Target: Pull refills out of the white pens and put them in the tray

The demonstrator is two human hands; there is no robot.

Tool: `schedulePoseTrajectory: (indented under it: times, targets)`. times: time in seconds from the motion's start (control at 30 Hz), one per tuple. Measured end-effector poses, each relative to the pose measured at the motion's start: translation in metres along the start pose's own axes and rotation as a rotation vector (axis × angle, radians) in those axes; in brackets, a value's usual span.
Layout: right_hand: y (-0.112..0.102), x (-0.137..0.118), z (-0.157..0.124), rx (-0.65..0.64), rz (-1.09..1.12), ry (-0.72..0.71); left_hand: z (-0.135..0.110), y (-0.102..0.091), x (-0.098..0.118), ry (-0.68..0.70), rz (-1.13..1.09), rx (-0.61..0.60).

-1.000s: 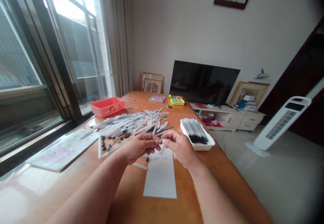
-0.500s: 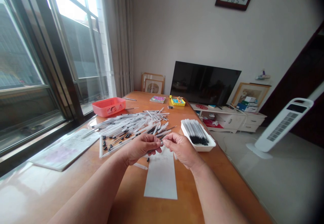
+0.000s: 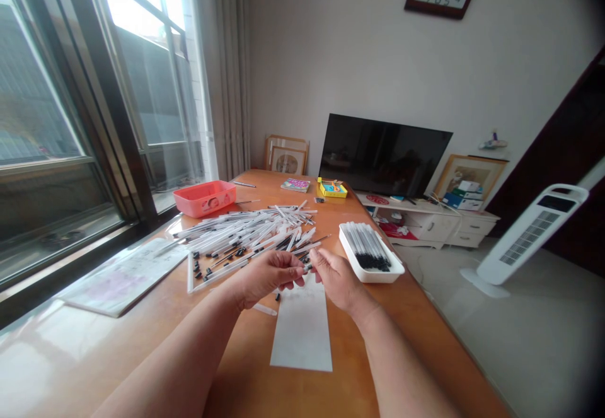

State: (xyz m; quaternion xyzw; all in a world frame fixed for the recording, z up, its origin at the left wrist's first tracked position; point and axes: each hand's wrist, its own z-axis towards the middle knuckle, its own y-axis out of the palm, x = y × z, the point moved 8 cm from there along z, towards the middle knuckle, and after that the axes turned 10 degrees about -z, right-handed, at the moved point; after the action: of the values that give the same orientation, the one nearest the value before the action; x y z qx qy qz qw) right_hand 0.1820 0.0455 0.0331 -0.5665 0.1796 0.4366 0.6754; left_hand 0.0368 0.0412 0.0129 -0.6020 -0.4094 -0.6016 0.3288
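My left hand (image 3: 271, 277) is closed in a pinch over the far end of a white sheet of paper (image 3: 302, 336). Between its fingertips is a thin pen, mostly covered by the hand. Facing it, my right hand (image 3: 339, 281) has thumb and forefinger closed at the pen's dark end (image 3: 307, 268); the exact part there is too small to make out. Just beyond both hands lies a loose heap of clear pen barrels (image 3: 246, 226) and dark refills. Small black caps (image 3: 198, 273) are scattered on its near left side. Another black cap (image 3: 277, 296) sits beside the paper.
To the right, a white tray (image 3: 377, 277) holds a row of pens with black ends. A red plastic basket (image 3: 203, 201) stands at the back left. A booklet (image 3: 127, 276) lies along the window side. Farther back is a yellow box (image 3: 332, 190).
My right hand's fingers have shifted slightly to the right and tilted down, showing more of the pen's dark end. My left hand has hardly moved.
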Motion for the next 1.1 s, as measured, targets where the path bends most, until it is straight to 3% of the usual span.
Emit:
schedulePoseTrajectory:
  times: [0.77,0.93,1.1]
  targets:
    - [0.007,-0.002,-0.0005,-0.048,-0.022,-0.039,0.0001,0.0003,0.0005,0.008,0.059,0.015]
    - [0.0057,0.0012,-0.0001,-0.036,-0.017,0.005,-0.0013,0.0017,0.0041,0.021,0.049,0.014]
    - [0.0074,-0.0034,-0.0021,-0.065,-0.048,-0.045,-0.0008,0.0028,0.0018,0.017,0.065,0.0]
